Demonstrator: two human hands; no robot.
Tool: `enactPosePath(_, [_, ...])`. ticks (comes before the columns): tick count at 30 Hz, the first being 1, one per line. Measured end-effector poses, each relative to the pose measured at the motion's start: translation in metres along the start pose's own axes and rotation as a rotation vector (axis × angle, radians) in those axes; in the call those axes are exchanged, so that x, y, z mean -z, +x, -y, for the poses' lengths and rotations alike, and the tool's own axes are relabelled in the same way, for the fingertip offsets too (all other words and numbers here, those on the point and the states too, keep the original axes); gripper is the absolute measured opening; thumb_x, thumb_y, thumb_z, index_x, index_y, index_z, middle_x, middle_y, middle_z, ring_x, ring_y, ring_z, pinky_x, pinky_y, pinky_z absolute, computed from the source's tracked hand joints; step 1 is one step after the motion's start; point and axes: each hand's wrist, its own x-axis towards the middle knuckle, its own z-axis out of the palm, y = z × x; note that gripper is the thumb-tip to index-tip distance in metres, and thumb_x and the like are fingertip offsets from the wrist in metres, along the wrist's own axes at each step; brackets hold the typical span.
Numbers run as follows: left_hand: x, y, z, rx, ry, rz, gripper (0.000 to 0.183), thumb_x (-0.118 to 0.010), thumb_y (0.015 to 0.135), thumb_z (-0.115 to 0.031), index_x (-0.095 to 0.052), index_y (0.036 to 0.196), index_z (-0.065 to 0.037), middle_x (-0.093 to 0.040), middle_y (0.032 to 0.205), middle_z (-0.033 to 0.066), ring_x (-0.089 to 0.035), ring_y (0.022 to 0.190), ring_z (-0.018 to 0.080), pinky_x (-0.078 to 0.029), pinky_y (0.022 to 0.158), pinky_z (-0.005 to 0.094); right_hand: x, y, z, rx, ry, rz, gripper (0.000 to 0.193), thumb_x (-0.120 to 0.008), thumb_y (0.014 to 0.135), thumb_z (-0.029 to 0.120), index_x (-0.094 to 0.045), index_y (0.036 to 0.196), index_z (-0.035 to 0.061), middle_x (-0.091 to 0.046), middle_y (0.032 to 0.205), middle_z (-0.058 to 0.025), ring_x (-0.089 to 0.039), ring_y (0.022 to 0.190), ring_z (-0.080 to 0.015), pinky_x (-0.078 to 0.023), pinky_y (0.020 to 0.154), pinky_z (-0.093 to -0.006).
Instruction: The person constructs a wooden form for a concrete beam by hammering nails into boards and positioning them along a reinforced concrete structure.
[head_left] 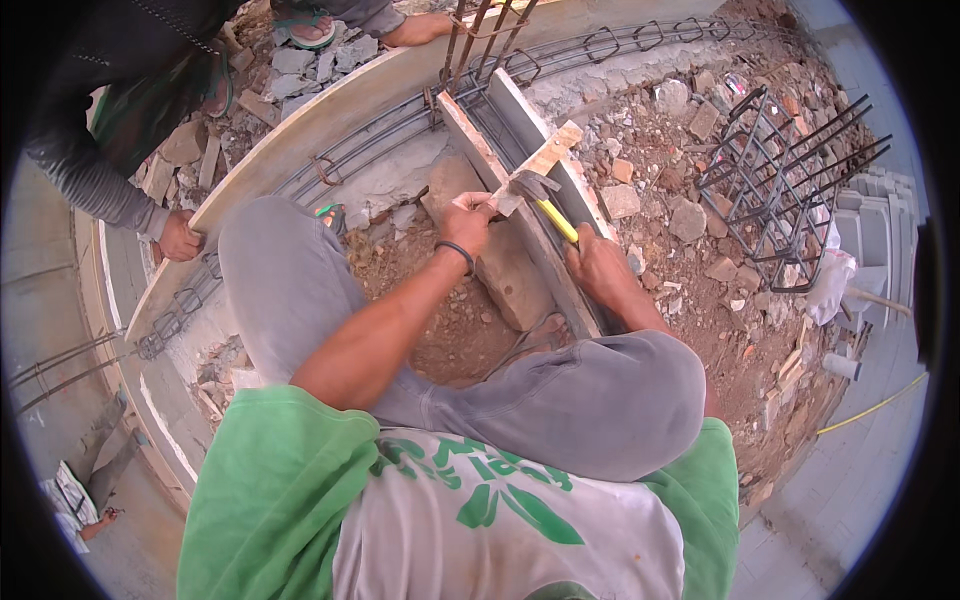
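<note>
Currently, head view: gripping hammer (555,216) in right hand (600,268), its head at strip (552,152); left hand (466,224) curled at strip's near end, presumably for steadying; can't tell if pinching a nail. Got strip laid across upright boards (516,108), probably for bridging both. Count: one hammer, one strip, two boards, two hands.

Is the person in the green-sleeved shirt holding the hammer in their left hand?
No, the right hand grips the yellow-handled hammer, while the left hand is at the near end of a wooden strip.
</note>
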Motion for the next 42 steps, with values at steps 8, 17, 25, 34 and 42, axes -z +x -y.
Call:
enactPosePath(8, [0.03,0.063,-0.03,-0.027,0.313,-0.249,0.03,-0.066,0.088,-0.028,-0.068,0.085,0.002,-0.066,0.072,0.0072,-0.055,0.065,0.0122,-0.045,0.066,0.0302,0.112,-0.071,-0.023,-0.366,0.414,-0.517,0.031,-0.056,0.095,0.032,-0.053,0.095,0.0013,-0.054,0.061,-0.0107,-0.055,0.055,-0.0191,-0.041,0.053,-0.0377])
enactPosePath(17, [0.019,0.149,-0.053,-0.01,0.405,-0.282,0.044,-0.067,0.085,-0.046,-0.062,0.077,-0.002,-0.052,0.059,0.0037,-0.036,0.038,0.0112,-0.026,0.037,0.029,0.023,-0.28,-0.083,-1.083,0.619,-1.004,0.029,-0.057,0.096,0.033,-0.059,0.099,0.0039,-0.046,0.062,0.0033,-0.044,0.054,-0.0046,-0.035,0.048,-0.0222])
enactPosePath(25, [0.026,0.122,-0.094,0.266,0.586,-0.284,0.049,-0.068,0.085,-0.047,-0.069,0.089,0.002,-0.051,0.056,0.0049,-0.037,0.039,0.011,-0.027,0.036,0.0302,0.029,-0.28,-0.051,-1.258,0.911,-1.135,0.022,-0.057,0.094,0.028,-0.056,0.093,0.0069,-0.05,0.063,0.0008,-0.045,0.052,-0.0067,-0.033,0.046,-0.0235])
enactPosePath(34, [-0.004,-0.108,-0.165,0.817,0.421,-0.078,0.033,-0.062,0.089,-0.042,-0.057,0.077,-0.011,-0.032,0.052,-0.0078,-0.026,0.039,0.0057,-0.02,0.036,0.0237,0.091,-0.364,0.051,-1.613,1.333,-0.7,0.01,-0.056,0.093,0.016,-0.053,0.094,0.0065,-0.05,0.069,0.0003,-0.047,0.053,-0.0084,-0.041,0.047,-0.0238])
enactPosePath(42, [-0.051,-0.292,-0.228,0.962,0.526,0.252,0.024,-0.068,0.089,-0.03,-0.061,0.075,-0.012,-0.037,0.053,-0.0099,-0.029,0.042,0.0023,-0.019,0.039,0.0221,0.151,-0.394,0.073,-1.583,1.435,-0.196,0.02,-0.053,0.088,0.014,-0.053,0.104,0.0011,-0.055,0.067,-0.0074,-0.054,0.053,-0.0188,-0.047,0.052,-0.0321])
